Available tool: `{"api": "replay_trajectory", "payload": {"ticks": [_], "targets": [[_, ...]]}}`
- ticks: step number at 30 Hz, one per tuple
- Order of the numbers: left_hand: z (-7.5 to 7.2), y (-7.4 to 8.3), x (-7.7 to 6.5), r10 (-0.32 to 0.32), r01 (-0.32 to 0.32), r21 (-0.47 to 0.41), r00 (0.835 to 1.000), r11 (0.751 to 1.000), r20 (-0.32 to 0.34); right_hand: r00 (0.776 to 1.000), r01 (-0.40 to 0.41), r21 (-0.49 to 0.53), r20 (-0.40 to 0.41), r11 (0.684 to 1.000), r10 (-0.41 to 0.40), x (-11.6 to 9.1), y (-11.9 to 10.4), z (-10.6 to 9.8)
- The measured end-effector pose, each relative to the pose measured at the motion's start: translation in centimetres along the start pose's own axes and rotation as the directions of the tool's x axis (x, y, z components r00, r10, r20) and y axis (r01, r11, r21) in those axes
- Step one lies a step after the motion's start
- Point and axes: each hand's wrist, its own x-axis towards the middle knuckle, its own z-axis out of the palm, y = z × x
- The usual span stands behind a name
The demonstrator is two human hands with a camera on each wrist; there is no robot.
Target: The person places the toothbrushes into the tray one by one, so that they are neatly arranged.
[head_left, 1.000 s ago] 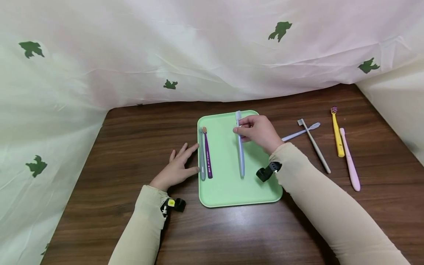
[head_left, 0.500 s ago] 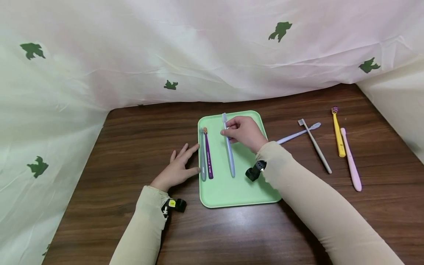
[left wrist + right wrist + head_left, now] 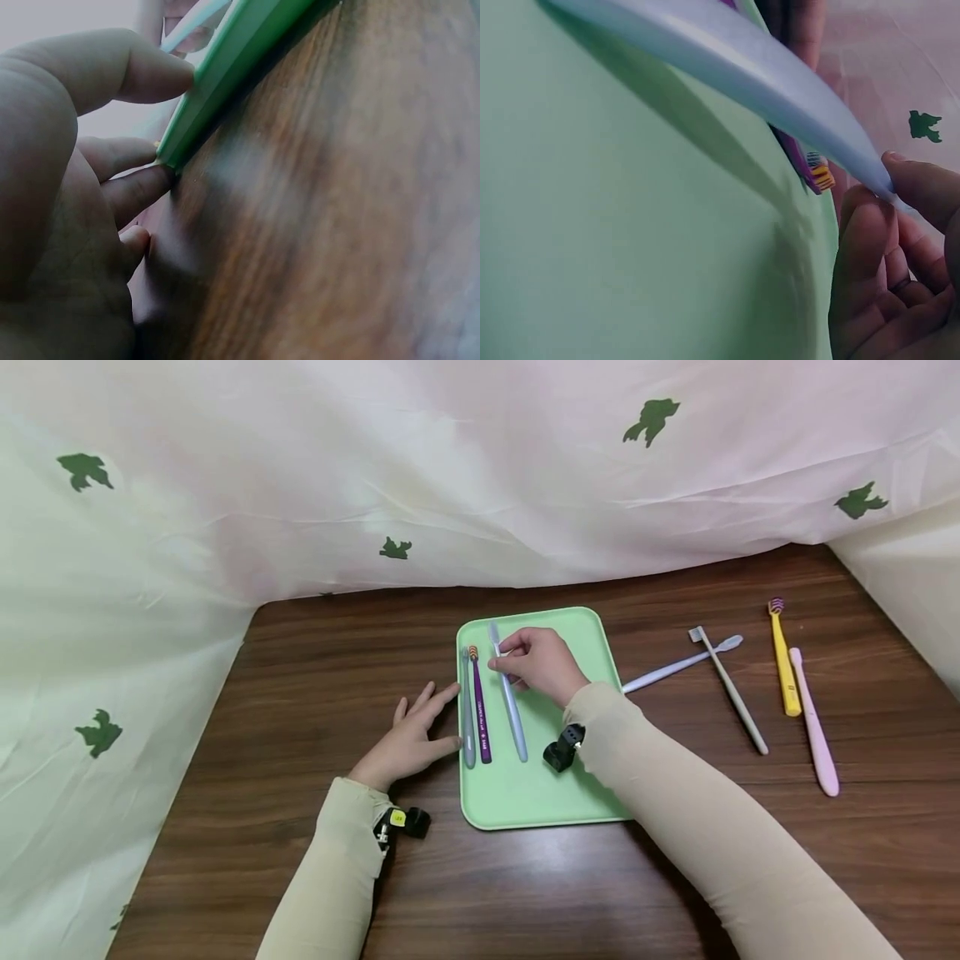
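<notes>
1. The blue brush is pinched near its head by the right hand, its handle pointed toward the near edge of the tray.
2. Its head is held up off the tray; whether the handle's tip is touching cannot be told.
3. Just left, the purple brush is seen, its long axis nearly matched, a gap between.
4. The tray's left side is touched by the left hand, fingers spread.

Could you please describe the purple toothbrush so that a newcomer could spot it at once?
On the brown table sits a green tray. Near its left edge, the purple toothbrush lies just right of a grey-blue toothbrush. Its dark handle and orange-striped bristles set it apart from that one and from the light blue toothbrush in the right hand.
</notes>
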Motion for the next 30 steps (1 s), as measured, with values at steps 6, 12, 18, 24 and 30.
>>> {"api": "replay_trajectory", "payload": {"ticks": [6,12,18,24,30], "targets": [[0.4,0.0,0.0,0.007,-0.007,-0.011,1.000,1.000,0.007,1.000,-0.008,-0.084,-0.009,0.996,0.008,0.1,0.4,0.3],[0.3,0.0,0.0,0.014,-0.014,-0.006,1.000,1.000,-0.002,1.000,-0.015,-0.100,0.009,0.995,0.016,0.4,0.2,0.8],[0.1,0.1,-0.1,0.017,-0.017,-0.013,1.000,1.000,-0.001,0.999,-0.016,-0.115,0.031,0.993,0.020,0.8,0.0,1.7],[0.0,0.1,-0.2,0.012,-0.012,-0.010,1.000,1.000,-0.006,0.999,-0.026,-0.141,0.032,0.990,0.031,1.2,-0.2,2.3],[-0.1,0.1,-0.1,0.010,-0.010,-0.011,1.000,1.000,-0.009,0.999,-0.033,-0.187,0.014,0.982,0.037,1.3,-0.3,2.3]]}}
